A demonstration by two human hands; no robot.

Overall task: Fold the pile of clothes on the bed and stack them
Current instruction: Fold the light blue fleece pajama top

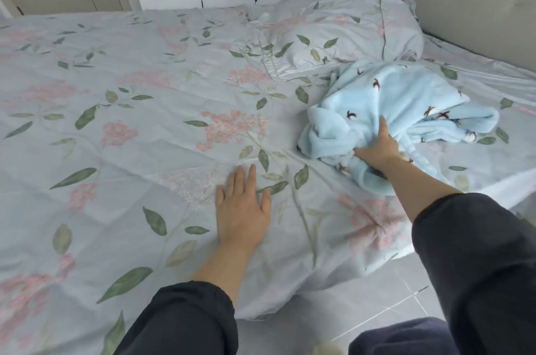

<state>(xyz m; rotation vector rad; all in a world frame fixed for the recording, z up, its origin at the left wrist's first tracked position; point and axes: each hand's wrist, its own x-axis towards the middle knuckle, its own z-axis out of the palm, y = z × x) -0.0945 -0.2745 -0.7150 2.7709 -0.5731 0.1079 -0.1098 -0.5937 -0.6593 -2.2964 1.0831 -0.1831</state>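
1. We are at the very start of the job, as we judge it: nothing folded shows on the bed (121,128), and no stack has been begun anywhere we can see.
2. The clothes (406,105) lie in one crumpled light-blue fleecy heap on the right side of the bed, just in front of the pillow (348,32) and near the edge of the mattress.
3. Our right hand (377,147) is sunk into the near side of the heap, fingers curled round a bunch of the blue cloth, so it has a firm hold of it.
4. Our left hand (242,204) lies flat on the flowered cover, fingers straight and a little spread, holding nothing; it rests well apart from the heap.
5. The step in hand looks to us like taking up the first garment and drawing it toward the bare stretch of cover by the left hand.
6. The next move calls for pulling one piece free of the bundle, since we cannot tell how many pieces are tangled there.
7. After that we would need both hands to spread it flat, find its edges, and then fold.
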